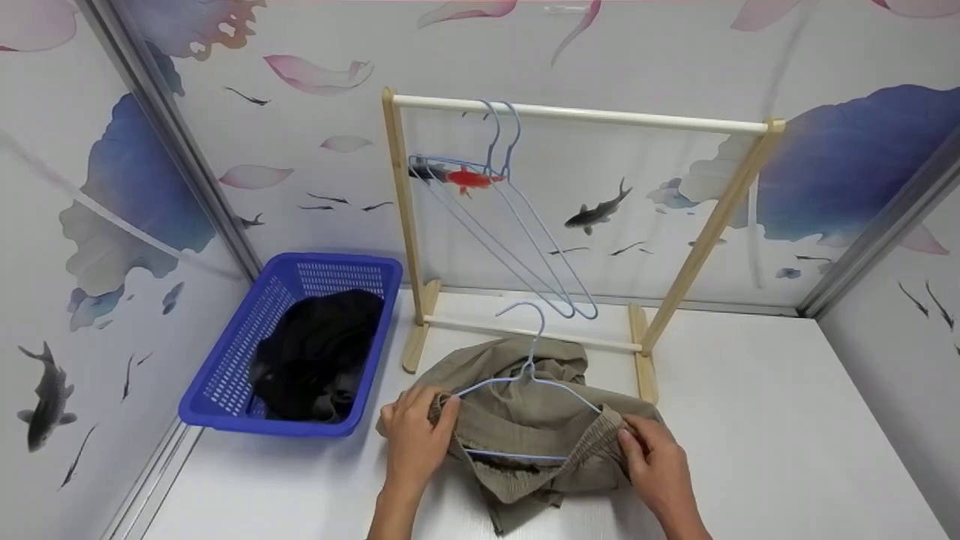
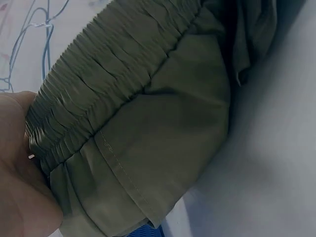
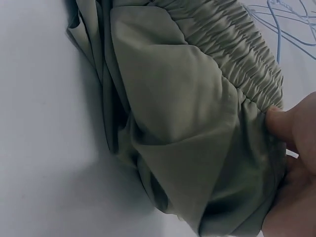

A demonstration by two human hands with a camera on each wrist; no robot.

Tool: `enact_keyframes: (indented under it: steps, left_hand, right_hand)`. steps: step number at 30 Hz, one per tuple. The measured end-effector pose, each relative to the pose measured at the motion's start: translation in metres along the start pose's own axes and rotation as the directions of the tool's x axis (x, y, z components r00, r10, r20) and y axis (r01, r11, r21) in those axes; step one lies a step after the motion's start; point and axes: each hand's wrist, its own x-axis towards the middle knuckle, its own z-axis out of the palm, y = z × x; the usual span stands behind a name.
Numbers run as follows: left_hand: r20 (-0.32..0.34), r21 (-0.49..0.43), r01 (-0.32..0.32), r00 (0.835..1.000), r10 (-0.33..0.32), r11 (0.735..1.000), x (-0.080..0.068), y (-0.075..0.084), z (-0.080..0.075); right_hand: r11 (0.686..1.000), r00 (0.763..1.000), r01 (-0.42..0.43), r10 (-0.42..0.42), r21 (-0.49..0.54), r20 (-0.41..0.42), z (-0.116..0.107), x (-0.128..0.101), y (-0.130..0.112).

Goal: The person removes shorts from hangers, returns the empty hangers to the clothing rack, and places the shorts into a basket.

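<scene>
An olive-green garment (image 1: pixel 525 427) with an elastic waistband (image 2: pixel 113 74) lies bunched on the white table (image 1: pixel 750 450). A light blue wire hanger (image 1: pixel 525 375) lies on top of it, its lower bar tucked into the waistband. My left hand (image 1: pixel 412 439) grips the left end of the waistband. My right hand (image 1: pixel 656 465) pinches the right end of the waistband (image 3: pixel 247 64). The two wrist views show the gathered elastic and folded cloth pressed against each hand.
A wooden clothes rack (image 1: pixel 577 225) stands behind the garment, with two blue wire hangers (image 1: pixel 517 217) on its white rail. A blue plastic basket (image 1: pixel 292 345) holding dark clothes (image 1: pixel 319 352) sits at the left. Patterned walls enclose the table on three sides.
</scene>
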Motion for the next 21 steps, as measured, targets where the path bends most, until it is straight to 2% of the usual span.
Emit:
enact_keyframes:
  steps: [6,14,21]
  left_hand:
    - [-0.019,-0.015,-0.007,1.000,0.007,1.000,-0.0011,0.0040,0.0007]
    - [-0.045,-0.054,-0.022,0.999,0.020,0.998,0.0001,0.0022,0.0047]
    - [-0.090,-0.031,-0.051,0.995,0.048,0.998,0.0048,-0.0039,0.0074]
  right_hand:
    - [0.999,0.992,-0.021,0.024,0.030,-0.124,0.0068,-0.0025,-0.0005]
    - [0.990,0.960,-0.062,0.094,0.127,-0.262,0.0105,-0.0028,-0.0048]
    - [0.985,0.935,0.022,0.040,0.171,-0.353,0.0100,0.0033,-0.0055]
